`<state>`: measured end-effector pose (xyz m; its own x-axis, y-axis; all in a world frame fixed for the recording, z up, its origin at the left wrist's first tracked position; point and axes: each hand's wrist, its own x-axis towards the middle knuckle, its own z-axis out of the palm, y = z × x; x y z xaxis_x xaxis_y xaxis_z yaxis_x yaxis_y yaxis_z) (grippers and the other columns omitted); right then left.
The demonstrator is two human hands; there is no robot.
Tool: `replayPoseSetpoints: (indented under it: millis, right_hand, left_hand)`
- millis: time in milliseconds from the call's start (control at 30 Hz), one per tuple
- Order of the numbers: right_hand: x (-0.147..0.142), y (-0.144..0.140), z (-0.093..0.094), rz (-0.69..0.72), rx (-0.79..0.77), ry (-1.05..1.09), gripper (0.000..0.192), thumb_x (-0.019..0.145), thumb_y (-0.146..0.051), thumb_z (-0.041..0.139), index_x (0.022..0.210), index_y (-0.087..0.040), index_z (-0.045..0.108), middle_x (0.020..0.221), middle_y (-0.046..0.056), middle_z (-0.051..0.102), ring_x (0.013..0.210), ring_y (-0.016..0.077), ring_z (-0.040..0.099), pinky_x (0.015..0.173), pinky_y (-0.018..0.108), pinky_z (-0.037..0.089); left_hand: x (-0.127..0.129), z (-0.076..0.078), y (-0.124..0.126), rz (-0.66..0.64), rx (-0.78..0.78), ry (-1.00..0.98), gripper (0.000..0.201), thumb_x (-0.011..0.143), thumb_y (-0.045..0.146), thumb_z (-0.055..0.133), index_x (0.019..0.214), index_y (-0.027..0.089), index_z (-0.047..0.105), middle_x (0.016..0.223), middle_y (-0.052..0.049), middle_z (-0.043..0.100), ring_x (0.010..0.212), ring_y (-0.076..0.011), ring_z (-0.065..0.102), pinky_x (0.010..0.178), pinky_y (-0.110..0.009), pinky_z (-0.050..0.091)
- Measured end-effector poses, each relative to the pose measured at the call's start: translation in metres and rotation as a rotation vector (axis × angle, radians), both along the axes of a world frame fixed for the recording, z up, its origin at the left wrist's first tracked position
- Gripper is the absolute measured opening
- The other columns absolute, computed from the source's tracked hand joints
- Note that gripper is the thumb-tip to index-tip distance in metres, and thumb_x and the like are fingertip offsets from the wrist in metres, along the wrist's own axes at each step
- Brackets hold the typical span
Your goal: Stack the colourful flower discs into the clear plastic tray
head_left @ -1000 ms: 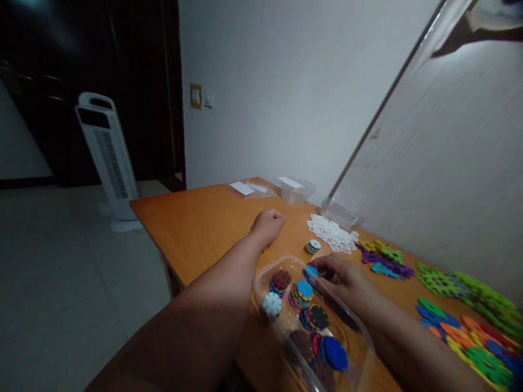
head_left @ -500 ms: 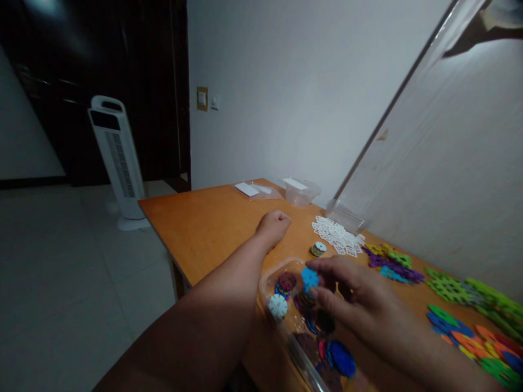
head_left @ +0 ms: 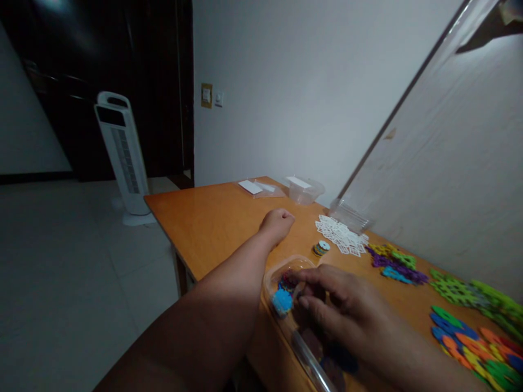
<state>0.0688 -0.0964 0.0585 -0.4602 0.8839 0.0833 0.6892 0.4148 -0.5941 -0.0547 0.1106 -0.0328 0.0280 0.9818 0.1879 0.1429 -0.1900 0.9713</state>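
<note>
My right hand [head_left: 343,305] reaches into a clear plastic container [head_left: 304,370] holding stacks of small notched discs. Its thumb and forefinger are curved but apart, with no disc visible between them. The forefinger is close to a dark red stack of discs [head_left: 288,279]; I cannot tell whether it touches. A light blue notched disc [head_left: 281,300] lies on top of a stack at the container's left side, just left of the thumb. More discs are hidden under my palm. My left hand [head_left: 278,224] rests as a closed fist on the table beyond the container.
A small disc stack with a white top [head_left: 321,247] stands on the wooden table [head_left: 220,218]. White lattice pieces [head_left: 341,234], purple pieces [head_left: 402,268], green pieces [head_left: 453,288] and mixed coloured discs [head_left: 474,348] line the wall side. A clear tub [head_left: 304,191] stands behind.
The light blue disc has left my right fingers and now lies where the white disc showed on the left stack. My right hand has shifted slightly left and down. The left fist stays put.
</note>
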Motion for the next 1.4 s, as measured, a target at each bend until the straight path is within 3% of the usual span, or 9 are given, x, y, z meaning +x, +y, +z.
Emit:
replayPoseSetpoints:
  millis: [100,267,533,800,933,1133,1267,1400]
  right_hand:
    - [0.020,0.011,-0.002,-0.160,0.087,0.094,0.026,0.096,-0.036,0.054,0.113,-0.023,0.068,0.094,0.006,0.073,0.083,0.0207,0.067,0.073,0.033,0.053]
    - [0.057,0.040,-0.018,-0.387,0.220,0.122,0.032,0.088,-0.047,0.059,0.101,-0.020,0.071,0.091,0.008,0.074,0.084,0.0245,0.067,0.075,0.038,0.052]
    - [0.062,0.052,-0.052,-0.324,0.049,0.021,0.039,0.089,-0.051,0.061,0.105,-0.017,0.070,0.089,0.006,0.068,0.075,0.0193,0.062,0.064,0.031,0.050]
    - [0.073,0.060,-0.062,-0.228,0.052,-0.013,0.026,0.091,-0.041,0.063,0.100,-0.020,0.075,0.085,0.005,0.068,0.074,0.0188,0.062,0.064,0.031,0.050]
    - [0.070,0.056,-0.056,-0.256,0.057,0.068,0.022,0.087,-0.033,0.066,0.102,-0.021,0.074,0.093,0.006,0.072,0.080,0.0210,0.065,0.071,0.034,0.053]
    - [0.059,0.046,-0.028,-0.368,0.186,0.119,0.027,0.086,-0.038,0.065,0.103,-0.019,0.073,0.089,0.008,0.072,0.077,0.0218,0.064,0.066,0.034,0.051]
    - [0.044,0.029,-0.013,-0.212,0.208,0.103,0.026,0.089,-0.037,0.065,0.111,-0.023,0.070,0.097,0.006,0.071,0.083,0.0205,0.064,0.074,0.034,0.051]
    - [0.018,0.007,-0.002,-0.079,0.136,0.001,0.023,0.092,-0.031,0.064,0.114,-0.027,0.069,0.097,0.003,0.068,0.087,0.0194,0.062,0.076,0.032,0.049]
  left_hand:
    - [0.000,0.001,-0.001,0.002,-0.001,-0.014,0.015,0.075,0.032,0.062,0.070,0.018,0.062,0.060,0.001,0.057,0.056,-0.0125,0.048,0.054,-0.023,0.036]
    - [-0.001,0.003,-0.002,0.001,-0.036,-0.038,0.016,0.074,0.033,0.065,0.068,0.018,0.060,0.058,0.001,0.055,0.054,-0.0118,0.046,0.053,-0.023,0.034]
    - [-0.001,0.000,0.000,-0.020,-0.004,-0.024,0.017,0.076,0.034,0.063,0.070,0.018,0.060,0.058,0.001,0.054,0.053,-0.0118,0.045,0.051,-0.023,0.033]
    - [0.000,-0.004,0.003,-0.019,0.008,-0.004,0.017,0.076,0.034,0.059,0.071,0.019,0.059,0.058,0.003,0.052,0.050,-0.0103,0.043,0.049,-0.022,0.030]
    - [-0.001,-0.003,0.002,-0.025,0.004,-0.010,0.017,0.076,0.035,0.058,0.071,0.019,0.058,0.058,0.003,0.052,0.050,-0.0105,0.043,0.048,-0.022,0.030]
    - [-0.001,-0.001,0.001,-0.020,-0.008,-0.022,0.016,0.075,0.033,0.062,0.070,0.018,0.060,0.057,0.001,0.053,0.052,-0.0115,0.045,0.050,-0.023,0.032]
    - [-0.001,-0.001,0.002,-0.010,-0.010,-0.028,0.016,0.074,0.033,0.064,0.070,0.018,0.061,0.058,0.001,0.055,0.054,-0.0120,0.046,0.051,-0.022,0.034]
    - [0.000,-0.002,0.002,-0.013,-0.002,-0.020,0.017,0.074,0.034,0.064,0.070,0.018,0.061,0.059,0.001,0.056,0.055,-0.0121,0.047,0.052,-0.023,0.035]
